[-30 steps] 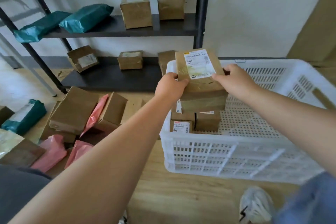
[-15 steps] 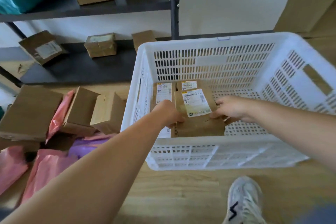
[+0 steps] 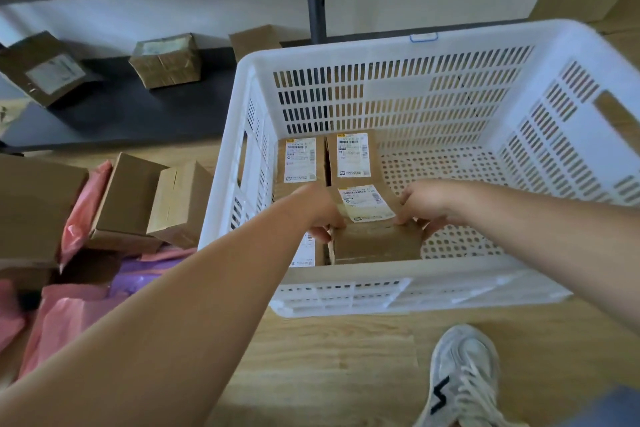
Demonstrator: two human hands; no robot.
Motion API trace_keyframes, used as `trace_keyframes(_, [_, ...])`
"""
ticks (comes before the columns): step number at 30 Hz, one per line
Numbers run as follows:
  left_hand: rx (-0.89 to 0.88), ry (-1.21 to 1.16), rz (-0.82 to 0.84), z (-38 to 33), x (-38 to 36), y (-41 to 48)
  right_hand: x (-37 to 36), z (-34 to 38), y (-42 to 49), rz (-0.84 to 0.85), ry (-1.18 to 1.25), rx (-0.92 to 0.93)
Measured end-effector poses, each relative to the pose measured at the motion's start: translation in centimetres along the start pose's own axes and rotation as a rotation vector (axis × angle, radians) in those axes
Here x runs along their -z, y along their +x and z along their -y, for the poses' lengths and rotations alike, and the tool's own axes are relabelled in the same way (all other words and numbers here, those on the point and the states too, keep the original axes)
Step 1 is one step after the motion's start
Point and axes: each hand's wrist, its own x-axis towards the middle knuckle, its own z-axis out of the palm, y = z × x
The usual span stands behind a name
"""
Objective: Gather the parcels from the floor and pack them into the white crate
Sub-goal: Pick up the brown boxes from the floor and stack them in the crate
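Both hands reach into the white crate [image 3: 398, 274], which stands on the wooden floor [image 3: 329, 357]. The left hand [image 3: 317, 210] and right hand [image 3: 427, 206] grip one brown box [image 3: 375, 241] from opposite sides, fingers curled over its upper edges. The box sits tilted, its labelled top facing up and toward the far side, in the near left part of the crate. Whether its base touches the crate bottom cannot be told.

Just beyond it, two more labelled boxes stand side by side against the crate's left wall: the far left box [image 3: 299, 159] and the far right box [image 3: 353, 156]. A fourth box [image 3: 306, 253] shows partly under the left hand, in the near left corner. The right half of the crate's perforated bottom is bare.

Left of the crate, on the floor, lie unpacked parcels: two open-sided brown cartons [image 3: 156, 201], pink bags [image 3: 65, 315], a purple bag [image 3: 145, 267] and a large flat carton [image 3: 34, 204]. Farther back, a low dark shelf [image 3: 138, 114] carries more small boxes, one of them the taped box [image 3: 166, 59]. A pale shoe [image 3: 464, 378] stands on the floor near the crate's near wall.
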Motion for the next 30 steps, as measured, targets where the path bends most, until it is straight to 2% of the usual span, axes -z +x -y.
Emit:
trace_keyframes(4, [0.029, 0.049, -0.007, 0.6, -0.3, 0.7, -0.4, 0.0, 0.2, -0.014, -0.027, -0.001])
trace_keyframes(10, [0.075, 0.175, 0.109, 1.1, -1.0, 1.7, -0.7, -0.1, 0.5, 0.087, -0.144, -0.036])
trace_keyframes(14, [0.123, 0.333, 0.289, 1.4, -1.8, 1.3, -1.7, -0.3, 1.7, 0.251, -0.222, -0.087])
trace_keyframes(16, [0.11, 0.328, 0.343, 1.5, -2.1, 1.4, -2.1, -0.4, 1.8, 0.319, -0.26, -0.09])
trace_keyframes(18, [0.072, 0.37, 0.339, 1.4, -2.2, 1.6, -2.3, -0.5, 1.8, 0.334, -0.327, -0.105])
trace_keyframes(21, [0.03, 0.558, 0.296, 1.0, -2.4, 1.7, -2.5, -0.6, 2.0, 0.327, -0.463, -0.128])
trace_keyframes(26, [-0.026, 0.672, 0.258, 0.9, -1.9, 1.3, -2.9, -0.4, 2.5, 0.285, -0.679, -0.154])
trace_keyframes(30, [-0.081, 0.665, 0.105, 1.1, -1.4, 1.3, -2.5, 1.1, 1.8, 0.147, -0.886, -0.019])
